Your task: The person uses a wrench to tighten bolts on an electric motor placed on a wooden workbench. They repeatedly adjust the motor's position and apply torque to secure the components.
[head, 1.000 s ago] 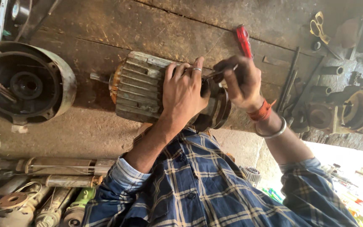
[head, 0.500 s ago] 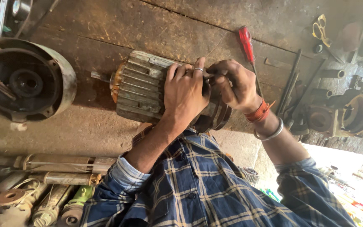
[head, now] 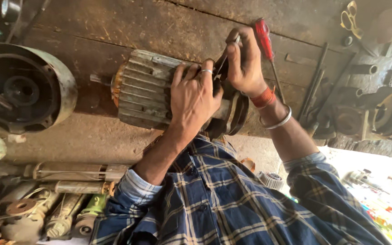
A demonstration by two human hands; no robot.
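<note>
A ribbed grey electric motor (head: 144, 90) lies on its side on a worn wooden bench (head: 114, 27). My left hand (head: 193, 97), with a ring on one finger, lies flat over the motor's housing near its dark end cover. My right hand (head: 243, 63), with a red thread and a metal bangle at the wrist, pinches a thin metal piece (head: 225, 61) just above my left fingertips. A red-handled screwdriver (head: 264, 38) lies on the bench behind my right hand. My checked blue sleeves fill the bottom of the view.
A large round motor casing (head: 23, 90) stands at the left. Yellow-handled scissors (head: 350, 16), rods and long tools (head: 316, 86) and rusty round parts (head: 386, 113) crowd the right. Old shafts and motor parts (head: 60, 213) lie at the lower left.
My right hand has moved left, from beside the screwdriver to the motor's end, and now meets my left fingertips. My left hand has stayed on the housing.
</note>
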